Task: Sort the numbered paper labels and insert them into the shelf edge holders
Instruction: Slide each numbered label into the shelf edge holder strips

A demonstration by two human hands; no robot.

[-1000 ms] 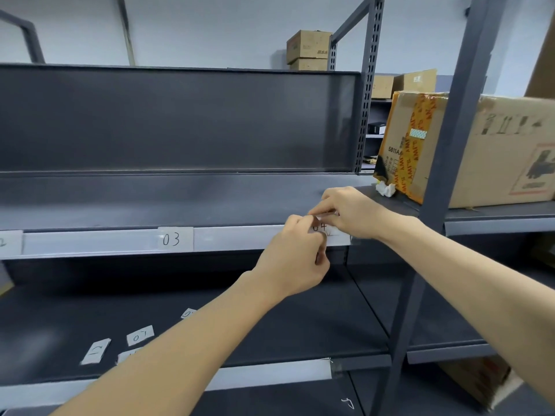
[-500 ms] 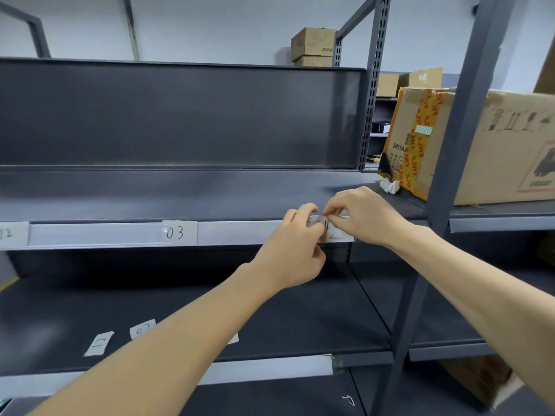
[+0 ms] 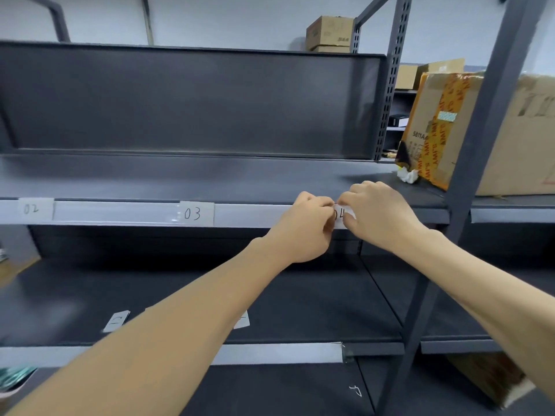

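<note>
Clear strip (image 3: 120, 212) holding 03 label (image 3: 196, 214), hands (image 3: 303, 229) (image 3: 381, 217) pinching 04 (image 3: 341, 212)

1 head view, near, faces shelf edge holder (image 3: 255, 216), seemingly downward.

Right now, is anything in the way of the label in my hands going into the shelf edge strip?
Nothing visible is. The left hand and right hand pinch the 04 label right against the strip, and the 03 label sits apart to the left. The hands hide whether it is seated.
</note>
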